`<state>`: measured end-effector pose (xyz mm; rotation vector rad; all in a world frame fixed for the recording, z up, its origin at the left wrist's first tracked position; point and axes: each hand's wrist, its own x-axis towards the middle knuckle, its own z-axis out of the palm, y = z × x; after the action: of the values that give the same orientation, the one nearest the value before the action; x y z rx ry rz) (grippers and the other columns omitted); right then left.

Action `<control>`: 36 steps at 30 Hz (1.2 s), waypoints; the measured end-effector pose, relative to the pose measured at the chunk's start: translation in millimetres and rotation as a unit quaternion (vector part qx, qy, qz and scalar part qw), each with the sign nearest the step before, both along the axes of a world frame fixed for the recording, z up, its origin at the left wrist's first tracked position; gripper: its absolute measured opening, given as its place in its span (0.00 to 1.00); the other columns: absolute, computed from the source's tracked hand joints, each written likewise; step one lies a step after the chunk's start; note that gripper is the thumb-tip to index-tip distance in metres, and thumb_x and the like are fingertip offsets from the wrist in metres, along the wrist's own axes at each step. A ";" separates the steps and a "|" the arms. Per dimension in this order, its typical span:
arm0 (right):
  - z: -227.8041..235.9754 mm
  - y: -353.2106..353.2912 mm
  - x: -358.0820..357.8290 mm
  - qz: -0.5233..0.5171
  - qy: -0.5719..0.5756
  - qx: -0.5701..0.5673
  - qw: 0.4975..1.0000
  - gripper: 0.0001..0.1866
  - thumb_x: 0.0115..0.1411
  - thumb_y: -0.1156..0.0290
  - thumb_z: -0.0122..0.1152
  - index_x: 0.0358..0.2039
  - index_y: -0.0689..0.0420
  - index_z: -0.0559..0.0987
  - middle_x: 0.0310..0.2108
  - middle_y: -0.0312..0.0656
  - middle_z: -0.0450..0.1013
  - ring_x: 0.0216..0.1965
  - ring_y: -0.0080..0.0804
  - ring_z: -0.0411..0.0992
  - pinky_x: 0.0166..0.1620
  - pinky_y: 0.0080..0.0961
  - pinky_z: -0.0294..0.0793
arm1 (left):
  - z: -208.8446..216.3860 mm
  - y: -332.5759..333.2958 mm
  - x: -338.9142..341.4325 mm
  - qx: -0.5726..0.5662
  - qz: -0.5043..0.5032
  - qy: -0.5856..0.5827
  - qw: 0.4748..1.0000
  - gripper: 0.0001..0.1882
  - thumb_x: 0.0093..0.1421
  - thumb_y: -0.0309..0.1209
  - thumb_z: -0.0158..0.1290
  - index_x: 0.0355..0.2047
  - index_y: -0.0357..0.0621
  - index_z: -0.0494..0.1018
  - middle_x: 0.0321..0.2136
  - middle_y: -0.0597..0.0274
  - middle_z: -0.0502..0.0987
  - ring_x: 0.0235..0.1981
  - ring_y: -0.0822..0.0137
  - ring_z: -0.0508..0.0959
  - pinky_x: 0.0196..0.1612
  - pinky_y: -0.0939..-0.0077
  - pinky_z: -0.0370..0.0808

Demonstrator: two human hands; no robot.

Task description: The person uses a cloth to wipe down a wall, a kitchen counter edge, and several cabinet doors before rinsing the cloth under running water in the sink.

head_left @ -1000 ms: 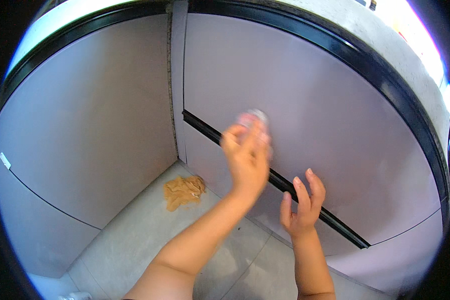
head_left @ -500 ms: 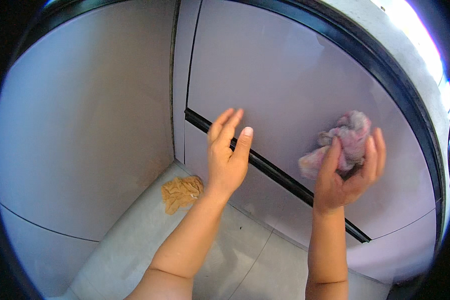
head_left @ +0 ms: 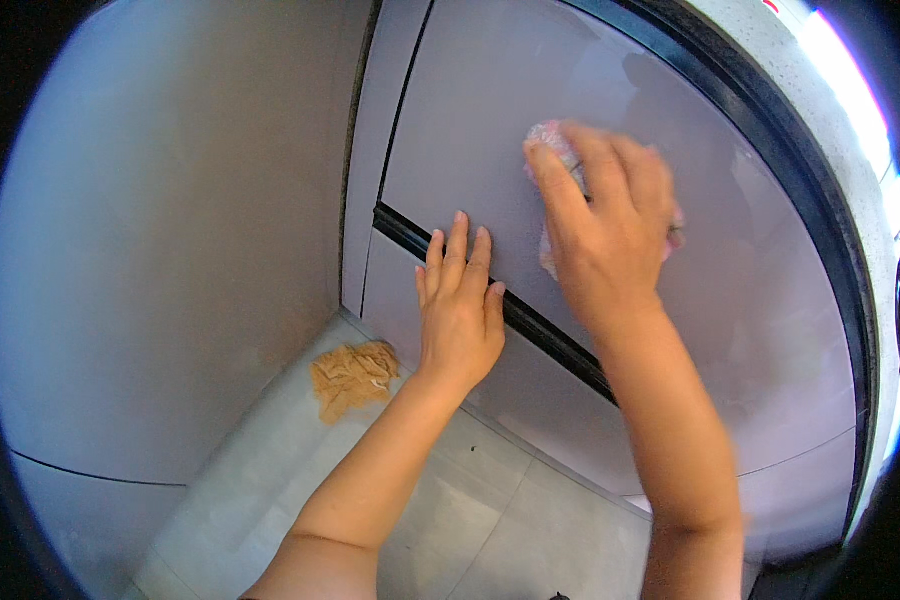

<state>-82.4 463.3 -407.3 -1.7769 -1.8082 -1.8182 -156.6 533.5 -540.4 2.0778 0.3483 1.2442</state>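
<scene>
My right hand (head_left: 610, 215) presses a crumpled pink and white cloth (head_left: 549, 137) flat against the glossy lilac cabinet front (head_left: 480, 110). Its fingers are bent over the cloth and hide much of it; parts stick out on both sides of the hand. Lower and to the left, my left hand (head_left: 460, 310) lies with fingers stretched out across the black handle strip (head_left: 550, 330), its fingertips on the panel just above. It holds nothing.
A crumpled tan cloth (head_left: 353, 380) lies on the grey tiled floor (head_left: 450, 470) in the corner. A plain side panel (head_left: 170, 250) rises on the left. Along the upper right runs a black edge (head_left: 770, 135) under a pale speckled countertop (head_left: 750, 40).
My right hand has moved left and up with the pink and white cloth and turned its back toward me. My left hand has come down flat onto the handle strip and panel.
</scene>
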 end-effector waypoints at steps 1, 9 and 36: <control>-4.7 1.3 2.7 -0.016 0.016 0.023 0.999 0.21 0.48 0.65 0.53 0.42 0.63 0.75 0.44 0.49 0.72 0.49 0.45 0.67 0.48 0.45 0.66 | -0.4 -3.6 -0.2 -0.007 -0.002 0.010 1.000 0.26 0.59 0.24 0.48 0.59 0.38 0.62 0.66 0.48 0.49 0.65 0.38 0.49 0.61 0.34 0.47; -4.5 7.0 -8.2 -0.033 -0.001 -0.106 0.994 0.17 0.46 0.64 0.54 0.35 0.61 0.78 0.41 0.47 0.72 0.44 0.41 0.67 0.43 0.37 0.65 | -2.4 8.4 -9.3 0.049 0.027 0.077 0.995 0.26 0.58 0.26 0.50 0.59 0.40 0.63 0.65 0.51 0.52 0.66 0.39 0.46 0.60 0.30 0.45; 9.4 45.0 -3.1 -0.033 -0.026 -0.022 0.999 0.15 0.47 0.68 0.55 0.37 0.54 0.78 0.42 0.40 0.73 0.47 0.40 0.68 0.48 0.39 0.64 | -4.8 19.5 -17.6 0.057 0.020 0.121 0.991 0.28 0.58 0.29 0.51 0.59 0.36 0.61 0.66 0.51 0.51 0.66 0.40 0.46 0.61 0.32 0.45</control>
<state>-85.5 508.3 -397.9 -1.8431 -1.8417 -1.8804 -174.2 553.0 -545.2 2.3376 0.4385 1.0585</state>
